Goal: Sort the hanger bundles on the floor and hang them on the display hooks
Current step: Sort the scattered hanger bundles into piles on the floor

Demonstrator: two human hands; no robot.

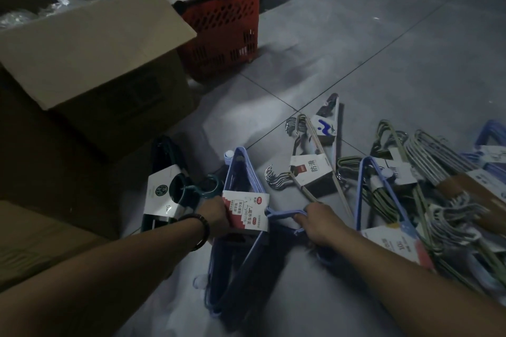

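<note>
Hangers lie in packs on the grey floor tiles right in front of you, & the pack that counts now is the blue hanger bundle w/ the red and white label, down low btw your two arms. Your L hand is curled tight on its left side, next to the label. Your R hand is closed round the pale blue hooks that stick out to the right. So both hands are on the same pack, L on the body, R on the hooks. Its long side runs from near you to far from you, and the hooks point right, at your R hand. I think you are about to lift it, w/ the sorting not far along, since lots of packs lie on the floor. The dark green bundle lies just left of it, and its teal hooks sit right by your L hand, so they could snag. The metal-hook bundles lie just past your R hand, and a big mixed heap sits on the far right. The cardboard box and red basket wall off the left and back-left. Best open room looks to be straight up, or ahead-right over bare tiles. No display hooks in view, so can't tell which way to carry.
</note>
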